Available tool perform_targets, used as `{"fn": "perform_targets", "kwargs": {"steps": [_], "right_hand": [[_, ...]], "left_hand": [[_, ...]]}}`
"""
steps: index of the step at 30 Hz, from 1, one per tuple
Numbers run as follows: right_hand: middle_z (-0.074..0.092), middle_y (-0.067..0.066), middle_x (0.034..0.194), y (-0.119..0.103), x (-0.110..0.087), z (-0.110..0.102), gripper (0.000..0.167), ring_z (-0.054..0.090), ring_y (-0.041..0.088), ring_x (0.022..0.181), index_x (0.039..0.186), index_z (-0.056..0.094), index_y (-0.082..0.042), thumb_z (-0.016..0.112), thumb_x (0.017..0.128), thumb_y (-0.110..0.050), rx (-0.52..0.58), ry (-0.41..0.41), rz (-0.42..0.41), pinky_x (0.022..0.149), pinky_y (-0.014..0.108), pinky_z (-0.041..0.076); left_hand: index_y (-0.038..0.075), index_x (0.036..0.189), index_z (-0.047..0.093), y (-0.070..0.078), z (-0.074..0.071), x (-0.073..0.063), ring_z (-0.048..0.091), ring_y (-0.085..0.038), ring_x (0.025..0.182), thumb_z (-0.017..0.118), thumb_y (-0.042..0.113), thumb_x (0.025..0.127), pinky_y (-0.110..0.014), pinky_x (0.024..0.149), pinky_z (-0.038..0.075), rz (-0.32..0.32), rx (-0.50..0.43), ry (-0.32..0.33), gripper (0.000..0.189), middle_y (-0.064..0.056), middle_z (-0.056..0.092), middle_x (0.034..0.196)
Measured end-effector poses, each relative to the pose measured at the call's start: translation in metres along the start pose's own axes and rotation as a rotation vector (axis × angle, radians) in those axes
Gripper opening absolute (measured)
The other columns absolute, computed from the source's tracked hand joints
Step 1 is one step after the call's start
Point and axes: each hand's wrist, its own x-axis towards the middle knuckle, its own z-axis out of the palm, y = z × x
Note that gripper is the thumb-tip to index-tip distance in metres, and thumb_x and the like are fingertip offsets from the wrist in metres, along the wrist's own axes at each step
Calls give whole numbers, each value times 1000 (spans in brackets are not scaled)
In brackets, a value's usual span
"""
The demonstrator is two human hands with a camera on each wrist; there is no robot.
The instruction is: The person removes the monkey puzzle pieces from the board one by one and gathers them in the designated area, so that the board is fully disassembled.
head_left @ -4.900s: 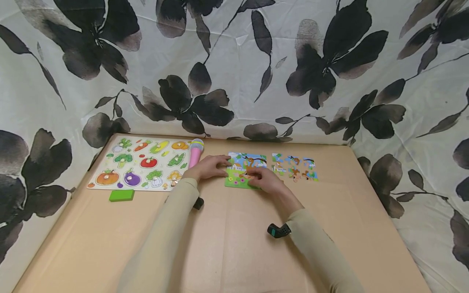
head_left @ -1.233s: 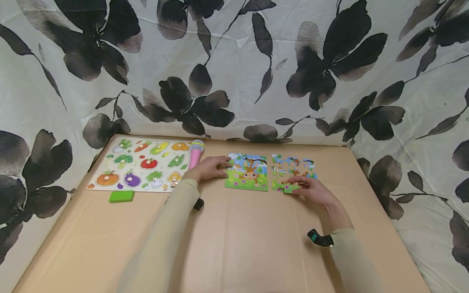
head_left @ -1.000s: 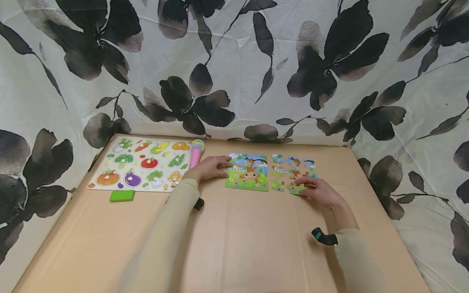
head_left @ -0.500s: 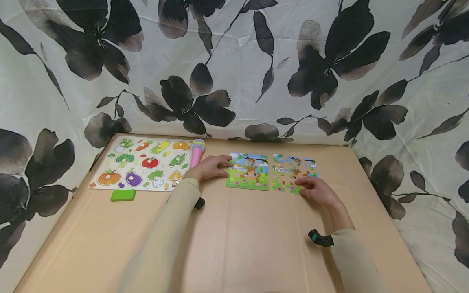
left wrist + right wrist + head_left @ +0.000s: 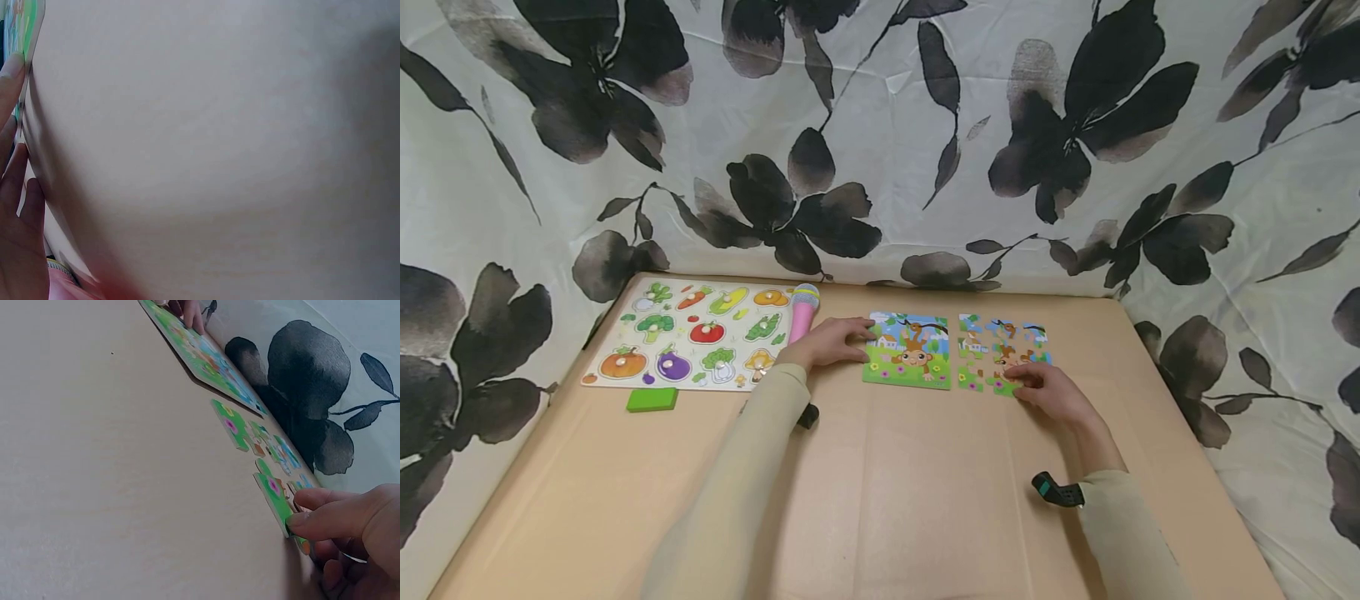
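Note:
A square monkey puzzle board [image 5: 910, 377] lies flat toward the back of the table. My left hand [image 5: 829, 343] rests at its left edge, fingers extended; the left wrist view shows the fingertips [image 5: 14, 65] against the board's side. Right of the board, several loose puzzle pieces [image 5: 970, 343] lie in spaced rows that repeat the monkey picture. At the front of these rows my right hand [image 5: 1062, 398] pinches a green puzzle piece [image 5: 272, 492] with a pink flower, thumb at its edge. The fingers partly cover neighbouring pieces.
A white board [image 5: 681, 367] with vegetable pictures lies at the back left. A green block [image 5: 651, 401] sits before it, and a pink toy microphone [image 5: 801, 320] stands close to my left hand. A floral cloth [image 5: 895, 225] hangs behind the table.
My right hand has moved from the monkey board to the loose pieces at the right, bringing a green piece to their front row. The left hand has stayed at the board's edge.

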Motion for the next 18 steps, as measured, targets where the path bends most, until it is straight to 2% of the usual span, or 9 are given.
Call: {"fn": "perform_targets", "kwargs": {"steps": [7,10,14,18], "right_hand": [[62,18,125,0,1,1,31,55,28,104,124,64,-1,63,93,-3,-3,7,-11,85,34,47],[63,17,121,-2,1,-1,30,54,27,99,124,63,-1,63,94,-5,-14,-3,0,77,31,48],[62,16,115,-15,1,-6,30,52,26,92,124,63,-1,63,96,-12,-17,14,29,69,29,47],[61,19,115,-35,5,-9,34,54,29,94,126,62,1,63,96,-15,39,40,7,70,36,50]], "left_hand": [[4,127,65,-1,0,-1,35,-28,141,75,22,87,-42,117,25,7,2,13,45,-12,46,148],[5,127,65,-1,0,-1,34,-28,142,75,22,87,-42,117,24,-3,-7,6,45,-11,45,149],[6,128,65,0,0,0,33,-27,143,75,23,87,-42,118,24,-11,-13,-7,46,-9,44,150],[7,129,65,1,0,0,33,-26,143,75,23,87,-41,118,24,-19,-15,-6,46,-9,44,150]]}}
